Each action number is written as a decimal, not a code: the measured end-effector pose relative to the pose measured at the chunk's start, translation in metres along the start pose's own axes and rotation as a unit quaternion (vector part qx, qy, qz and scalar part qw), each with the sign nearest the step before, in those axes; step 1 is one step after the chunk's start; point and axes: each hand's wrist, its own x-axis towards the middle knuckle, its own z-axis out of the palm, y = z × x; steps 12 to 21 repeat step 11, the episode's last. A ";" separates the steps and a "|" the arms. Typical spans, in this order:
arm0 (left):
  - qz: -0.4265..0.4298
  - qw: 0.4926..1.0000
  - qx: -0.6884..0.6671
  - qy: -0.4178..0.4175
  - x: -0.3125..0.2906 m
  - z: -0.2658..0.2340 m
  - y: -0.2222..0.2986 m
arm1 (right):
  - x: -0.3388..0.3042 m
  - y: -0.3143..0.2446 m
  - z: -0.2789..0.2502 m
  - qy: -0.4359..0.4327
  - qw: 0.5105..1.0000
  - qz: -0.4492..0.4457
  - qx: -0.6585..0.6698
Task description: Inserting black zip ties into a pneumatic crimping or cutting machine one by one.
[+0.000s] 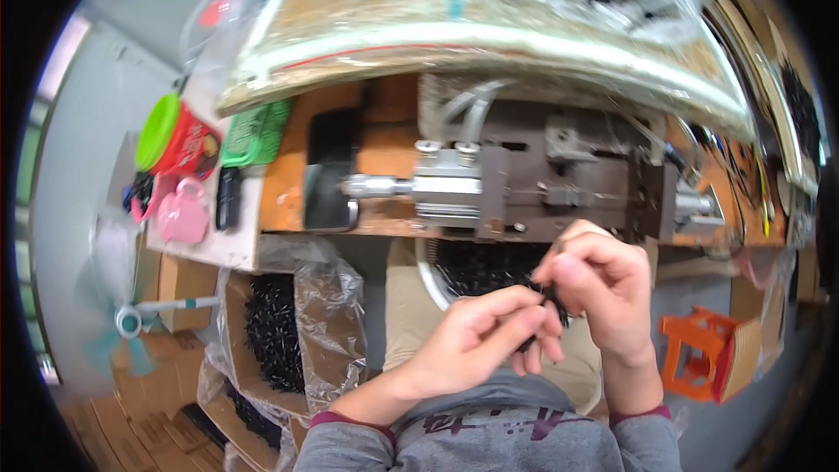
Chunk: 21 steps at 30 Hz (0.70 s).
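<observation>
My left hand [476, 332] and my right hand [606, 284] meet above my lap, fingers bent inward. Between their fingertips is a small black part [549, 295], mostly covered, so its exact kind does not show. Both hands pinch at it. Just beyond them a white-rimmed basin [429, 275] holds many small black pieces [489, 267], partly under the bench edge. On the bench past the basin is a dark metal fixture [603, 179] with a silver pneumatic cylinder [447, 188] at its left end.
A plastic-wrapped shelf [516, 48] overhangs the bench, with black parts on top. Left are a phone [329, 170], green basket [255, 133], red tub [183, 135] and pink cup [183, 212]. A lined carton [328, 323] of black pieces, a fan [128, 322] and an orange stool [699, 354] flank me.
</observation>
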 end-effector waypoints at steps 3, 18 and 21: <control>0.076 0.990 0.109 0.046 0.000 0.005 0.003 | 0.002 0.004 0.018 0.089 0.993 -0.039 0.068; 0.095 0.945 0.263 0.171 -0.033 -0.050 0.038 | 0.041 -0.047 -0.047 0.243 0.929 -0.278 -0.024; 0.095 0.945 0.263 0.171 -0.033 -0.050 0.038 | 0.041 -0.047 -0.047 0.243 0.929 -0.278 -0.024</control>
